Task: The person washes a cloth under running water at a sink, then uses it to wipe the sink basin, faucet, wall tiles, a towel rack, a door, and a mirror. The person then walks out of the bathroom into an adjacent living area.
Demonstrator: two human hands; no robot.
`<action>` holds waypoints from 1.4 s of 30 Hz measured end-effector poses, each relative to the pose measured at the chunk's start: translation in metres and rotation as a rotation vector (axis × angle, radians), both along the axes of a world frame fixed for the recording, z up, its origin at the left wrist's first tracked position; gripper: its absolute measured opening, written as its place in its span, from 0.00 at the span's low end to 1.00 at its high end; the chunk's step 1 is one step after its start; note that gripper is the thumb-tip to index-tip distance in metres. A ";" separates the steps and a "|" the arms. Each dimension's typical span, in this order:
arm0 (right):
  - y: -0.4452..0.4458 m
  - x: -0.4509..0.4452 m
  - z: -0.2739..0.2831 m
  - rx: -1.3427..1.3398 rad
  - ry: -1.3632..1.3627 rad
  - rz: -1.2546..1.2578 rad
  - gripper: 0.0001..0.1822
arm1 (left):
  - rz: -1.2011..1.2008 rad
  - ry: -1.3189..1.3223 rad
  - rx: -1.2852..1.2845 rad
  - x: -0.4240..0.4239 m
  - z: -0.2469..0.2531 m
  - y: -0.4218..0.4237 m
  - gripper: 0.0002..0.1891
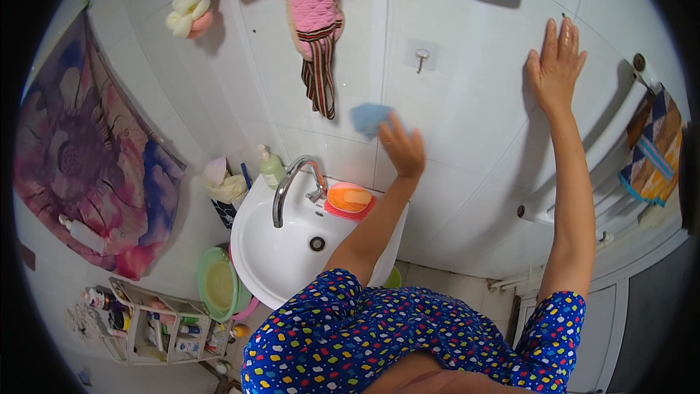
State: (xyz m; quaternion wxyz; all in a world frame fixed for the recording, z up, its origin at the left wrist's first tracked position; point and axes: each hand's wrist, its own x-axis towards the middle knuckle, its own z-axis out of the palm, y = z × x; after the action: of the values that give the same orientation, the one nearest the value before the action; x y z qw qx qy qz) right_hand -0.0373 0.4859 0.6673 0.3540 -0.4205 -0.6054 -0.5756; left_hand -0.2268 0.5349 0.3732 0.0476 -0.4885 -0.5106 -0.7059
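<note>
Blurred by motion, my left hand (pixel 403 148) has its fingertips on a light blue cloth (pixel 372 119) against the white wall panel (pixel 465 115), above and right of the sink. My right hand (pixel 556 68) lies flat on the wall at the upper right, fingers up and slightly apart, wet-looking and holding nothing. Between the hands and higher up is a clear adhesive pad with a metal hook (pixel 421 59). Below my left forearm stands the white washbasin (pixel 262 262) with a curved chrome faucet (pixel 292 186). An orange soap dish (pixel 350 198) with soap sits on its rim.
A pink quilted textile (pixel 311 0) with a striped end hangs left of the cloth. A white radiator (pixel 590 158) with a patterned cloth (pixel 653 148) stands right. A green pump bottle (pixel 270 167), green basin (pixel 221 284), shelf rack (pixel 175 334) and floral fabric (pixel 98 158) are left.
</note>
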 end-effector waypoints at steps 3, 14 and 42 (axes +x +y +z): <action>-0.021 0.005 0.003 -0.068 -0.031 -0.026 0.36 | -0.368 0.516 0.095 0.018 0.026 -0.020 0.31; -0.065 0.042 -0.131 -0.254 0.270 0.110 0.33 | -0.063 0.603 0.409 0.039 0.230 -0.004 0.26; -0.122 0.055 -0.188 -0.535 0.696 0.656 0.11 | -0.452 1.454 0.683 0.136 0.053 -0.016 0.20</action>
State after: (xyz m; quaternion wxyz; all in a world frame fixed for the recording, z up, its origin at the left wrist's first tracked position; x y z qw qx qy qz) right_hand 0.0182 0.3635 0.4798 0.5751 -0.4505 -0.6772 -0.0877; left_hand -0.0907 0.5193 0.4264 0.3680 -0.8719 -0.0002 -0.3231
